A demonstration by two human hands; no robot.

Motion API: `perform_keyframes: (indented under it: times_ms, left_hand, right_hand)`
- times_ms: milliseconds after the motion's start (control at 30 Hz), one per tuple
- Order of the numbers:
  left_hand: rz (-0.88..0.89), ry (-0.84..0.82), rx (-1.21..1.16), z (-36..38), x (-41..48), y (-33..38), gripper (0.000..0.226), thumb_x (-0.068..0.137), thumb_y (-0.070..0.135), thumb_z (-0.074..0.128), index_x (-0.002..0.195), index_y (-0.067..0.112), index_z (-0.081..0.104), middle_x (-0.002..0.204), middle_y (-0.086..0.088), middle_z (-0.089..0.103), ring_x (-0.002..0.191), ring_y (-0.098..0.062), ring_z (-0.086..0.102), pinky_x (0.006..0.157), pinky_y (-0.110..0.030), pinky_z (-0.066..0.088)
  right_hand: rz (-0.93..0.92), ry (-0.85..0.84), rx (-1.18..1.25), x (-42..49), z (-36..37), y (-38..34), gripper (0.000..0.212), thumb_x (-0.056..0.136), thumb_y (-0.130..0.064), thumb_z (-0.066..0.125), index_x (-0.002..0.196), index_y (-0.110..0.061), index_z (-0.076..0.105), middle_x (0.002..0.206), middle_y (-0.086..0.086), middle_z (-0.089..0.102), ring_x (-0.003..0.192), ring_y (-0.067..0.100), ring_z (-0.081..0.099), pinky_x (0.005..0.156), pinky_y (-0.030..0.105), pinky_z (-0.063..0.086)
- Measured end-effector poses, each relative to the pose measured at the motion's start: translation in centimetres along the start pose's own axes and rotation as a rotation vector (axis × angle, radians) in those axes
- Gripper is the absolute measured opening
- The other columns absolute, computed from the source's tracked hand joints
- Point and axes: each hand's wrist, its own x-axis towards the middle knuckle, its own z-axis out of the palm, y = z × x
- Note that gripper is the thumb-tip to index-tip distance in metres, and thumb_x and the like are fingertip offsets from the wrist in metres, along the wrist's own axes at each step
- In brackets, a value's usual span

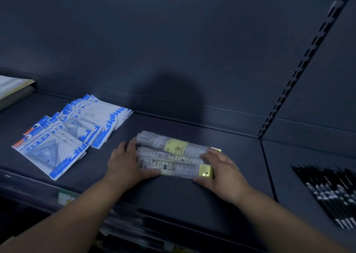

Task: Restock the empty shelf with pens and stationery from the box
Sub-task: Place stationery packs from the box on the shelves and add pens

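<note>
From the head camera, both bare forearms reach onto a dark navy metal shelf (173,197), and between the two hands lies a bundle of clear plastic rulers (174,154) in see-through sleeves with pale yellow labels, resting flat on the shelf. The left hand (125,162) grasps the bundle's left end, fingers curled over its top and thumb along the near edge; the right hand (221,169) grasps the right end the same way, hiding part of a yellow tag. The print on the labels is too blurred to read. Beyond the left hand, well apart from it, a fanned row of blue-and-white flat packets (69,135) overlaps along the shelf; what they hold is hard to make out — perhaps triangular set squares. Past the right hand, across a shelf divider, black pens (327,191) lie side by side, cut off by the frame's right edge. A pale paper stack (13,89) is clipped at the far left.
</note>
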Motion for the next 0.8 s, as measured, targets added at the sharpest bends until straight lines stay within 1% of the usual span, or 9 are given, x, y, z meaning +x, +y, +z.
perform_keyframes:
  times_ms: [67,133,233,400,500,600,700,733,800]
  left_hand:
    - [0.027,0.057,-0.123,0.5,-0.4,0.1,0.120,0.049,0.062,0.083,0.146,0.021,0.026,0.140,-0.004,0.045,0.131,-0.025,0.038,0.113,-0.037,0.027]
    - [0.031,0.055,-0.222,0.6,-0.7,0.3,0.113,0.051,0.051,0.087,0.145,0.018,0.033,0.136,-0.001,0.051,0.127,-0.023,0.044,0.110,-0.036,0.033]
    - [0.031,-0.007,-0.236,0.1,-0.2,0.7,0.105,0.053,0.041,0.090,0.142,0.019,0.040,0.136,-0.003,0.051,0.123,-0.021,0.048,0.107,-0.030,0.036]
    - [-0.006,-0.118,-0.145,-0.8,1.3,1.2,0.094,0.052,0.042,0.090,0.132,0.024,0.046,0.125,-0.004,0.050,0.116,-0.022,0.048,0.100,-0.032,0.040]
    - [-0.002,-0.127,-0.171,-1.2,1.5,1.2,0.087,0.049,0.035,0.092,0.124,0.023,0.048,0.119,-0.003,0.049,0.102,-0.016,0.052,0.087,-0.025,0.041]
    - [0.052,-0.090,-0.222,-1.6,1.7,1.2,0.081,0.048,0.027,0.093,0.115,0.024,0.049,0.114,-0.001,0.049,0.095,-0.012,0.052,0.081,-0.021,0.039]
    - [0.116,-0.045,-0.241,-2.1,2.4,1.7,0.083,0.050,0.023,0.093,0.120,0.028,0.048,0.112,0.002,0.045,0.088,-0.002,0.050,0.081,-0.018,0.037]
    - [0.128,-0.049,-0.244,-2.2,2.7,1.8,0.087,0.052,0.022,0.092,0.126,0.028,0.046,0.116,0.001,0.044,0.094,-0.004,0.052,0.086,-0.019,0.038]
    - [0.119,-0.079,-0.217,-2.1,3.0,1.9,0.098,0.057,0.025,0.090,0.140,0.024,0.038,0.134,-0.004,0.038,0.120,-0.018,0.047,0.103,-0.027,0.036]
  right_hand:
    - [0.004,0.028,0.033,0.1,0.4,0.0,0.069,0.083,-0.056,0.064,0.141,-0.029,0.040,0.155,-0.008,0.025,0.142,0.011,0.023,0.117,0.026,0.019]
    - [0.012,0.038,0.028,0.0,0.7,0.0,0.065,0.088,-0.051,0.060,0.143,-0.025,0.038,0.156,-0.007,0.025,0.142,0.010,0.024,0.116,0.024,0.021]
    - [0.043,0.060,0.032,-0.1,0.6,0.0,0.061,0.089,-0.047,0.060,0.142,-0.024,0.040,0.156,-0.007,0.026,0.138,0.011,0.032,0.111,0.022,0.026]
    - [0.060,0.087,0.074,-0.2,0.3,-0.3,0.053,0.085,-0.044,0.067,0.130,-0.025,0.047,0.147,-0.009,0.033,0.126,0.012,0.044,0.105,0.022,0.034]
    - [0.067,0.110,0.110,-0.4,0.2,-0.5,0.048,0.085,-0.042,0.069,0.124,-0.028,0.045,0.133,-0.011,0.042,0.114,0.012,0.049,0.093,0.023,0.040]
    - [0.070,0.135,0.136,-0.8,0.3,-0.4,0.047,0.086,-0.040,0.068,0.124,-0.028,0.044,0.128,-0.010,0.045,0.109,0.011,0.050,0.084,0.020,0.037]
    - [0.053,0.145,0.129,-1.0,0.4,-0.3,0.054,0.088,-0.042,0.064,0.134,-0.027,0.042,0.139,-0.009,0.040,0.123,0.013,0.045,0.097,0.020,0.036]
    - [0.059,0.140,0.117,-1.0,0.3,-0.3,0.060,0.088,-0.045,0.063,0.140,-0.027,0.039,0.147,-0.008,0.035,0.132,0.013,0.038,0.106,0.022,0.031]
    - [0.076,0.117,0.042,-1.0,0.2,-0.2,0.070,0.089,-0.053,0.057,0.148,-0.029,0.029,0.158,-0.009,0.019,0.144,0.013,0.018,0.118,0.027,0.016]
